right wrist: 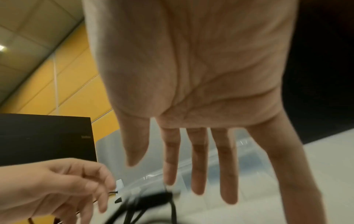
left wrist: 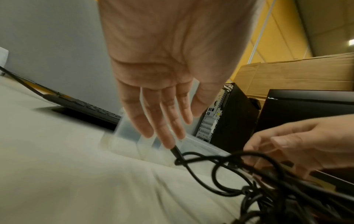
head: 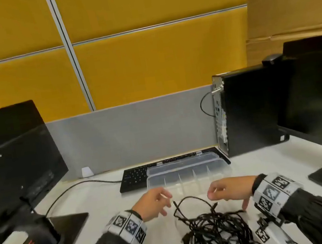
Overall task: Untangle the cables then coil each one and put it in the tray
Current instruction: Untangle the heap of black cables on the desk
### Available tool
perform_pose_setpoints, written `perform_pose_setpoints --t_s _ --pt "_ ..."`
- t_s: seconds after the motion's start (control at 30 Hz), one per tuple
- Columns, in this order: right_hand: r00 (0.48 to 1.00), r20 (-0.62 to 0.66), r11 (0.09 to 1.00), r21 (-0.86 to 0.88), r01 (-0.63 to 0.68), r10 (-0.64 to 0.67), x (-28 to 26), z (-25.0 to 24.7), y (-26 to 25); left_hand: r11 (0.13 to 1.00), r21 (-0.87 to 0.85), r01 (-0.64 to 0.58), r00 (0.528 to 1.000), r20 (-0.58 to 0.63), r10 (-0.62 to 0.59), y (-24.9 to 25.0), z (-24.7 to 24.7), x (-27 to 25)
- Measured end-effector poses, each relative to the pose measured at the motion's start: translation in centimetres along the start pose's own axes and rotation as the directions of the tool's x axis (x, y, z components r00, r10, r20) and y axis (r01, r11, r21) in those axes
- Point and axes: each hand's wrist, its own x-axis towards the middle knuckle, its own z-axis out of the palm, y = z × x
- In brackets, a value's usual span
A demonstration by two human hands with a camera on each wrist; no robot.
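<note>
Head view: pale desk under yellow wall panels, both hands' fingers seemingly loose, clear of cables.

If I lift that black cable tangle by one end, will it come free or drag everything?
The black cable tangle looks thin and floppy, so a lifted end would probably sag. Its loops cross densely, so pulling likely drags the whole heap. The clear tray looks light and may slide if snagged.

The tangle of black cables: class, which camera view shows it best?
The head view: the tangle of black cables lies almost whole on the desk. The left wrist view catches only one side and a loose plug end; the right wrist view shows a blurred bit.
</note>
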Motion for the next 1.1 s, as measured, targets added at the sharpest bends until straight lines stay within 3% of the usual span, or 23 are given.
perform_pose_setpoints --t_s 0.13,0.33,0.5,0.73,0.9,1.1 --pt "1.0 -0.021 1.0 0.028 0.0 0.0 -1.7 2.3 0.0 1.0 -0.021 -0.012 0.998 -0.054 0.01 0.7 2.0 -0.4" --pt "1.0 0.01 0.994 0.104 -0.02 0.019 -2.0 3.5 1.0 0.998 0.066 0.008 1.0 0.011 -0.009 1.4 3.9 -0.9" --pt "0.988 0.156 0.983 0.182 -0.016 -0.013 -0.2 2.7 2.5 0.994 0.07 0.08 0.989 0.118 -0.088 1.4 4.4 0.9" --pt "0.947 0.311 0.992 0.118 0.045 -0.08 1.9 2.1 3.0 0.989 -0.021 0.145 0.965 0.222 -0.136 1.3 5.0 3.6" --pt "0.956 0.257 0.988 0.095 0.122 -0.143 2.7 2.6 2.9 0.992 -0.058 0.111 0.975 0.198 -0.097 1.4 5.1 3.5" --pt "0.961 0.227 0.983 0.136 0.127 -0.156 3.4 2.9 3.4 0.993 -0.114 0.037 0.995 0.102 -0.025 1.5 5.1 2.7"
